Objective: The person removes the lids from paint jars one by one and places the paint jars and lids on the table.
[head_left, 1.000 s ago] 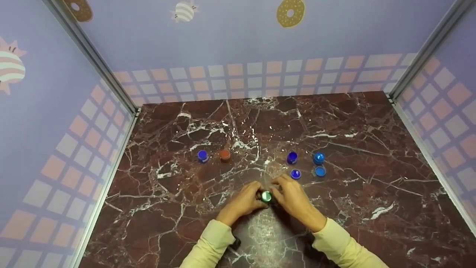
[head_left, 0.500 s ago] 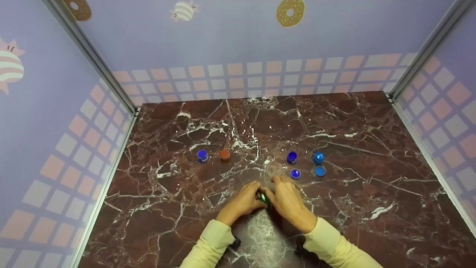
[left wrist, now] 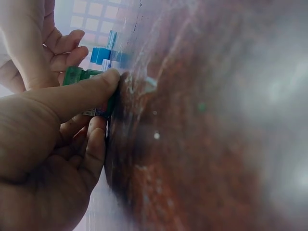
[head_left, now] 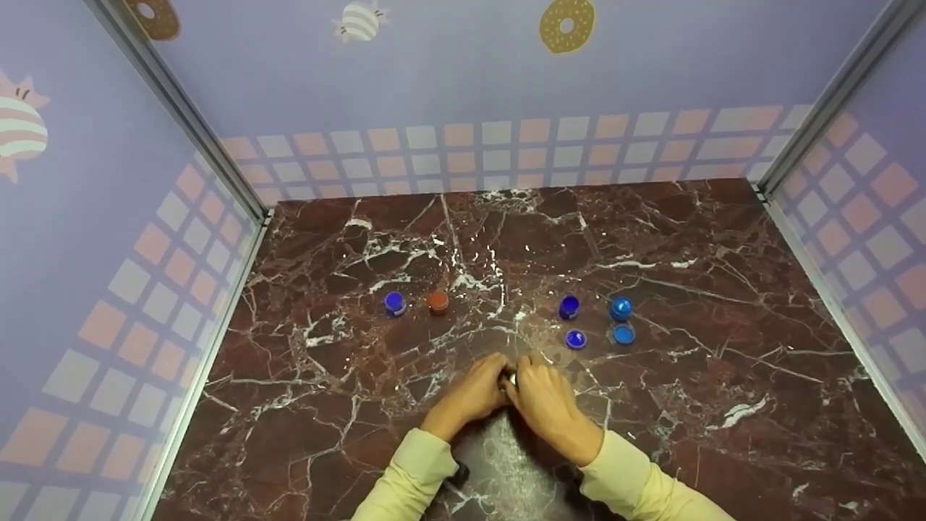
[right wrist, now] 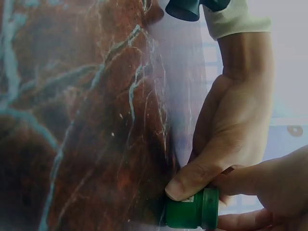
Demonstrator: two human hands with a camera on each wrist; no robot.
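Observation:
A small green paint jar (right wrist: 183, 215) stands upright on the table near its front, between both hands. My left hand (head_left: 474, 391) grips the body, its thumb lying along the side in both wrist views. On the green lid (right wrist: 210, 209), the thumb and a finger of my right hand (head_left: 548, 403) pinch the rim. From the head view the fingers hide nearly all of the jar. The lid sits on the jar; whether it is loose I cannot tell.
Beyond my right hand stand open dark blue (head_left: 568, 307) and light blue (head_left: 621, 308) jars, their lids (head_left: 576, 339) (head_left: 623, 334) lying in front. Left of them stand a violet-blue jar (head_left: 394, 303) and an orange-brown jar (head_left: 438, 302). Patterned walls enclose the marbled table (head_left: 325, 427).
My right hand has moved left and closed in over the green jar's top, covering the lid that showed a second ago. The left hand has kept its grip in place.

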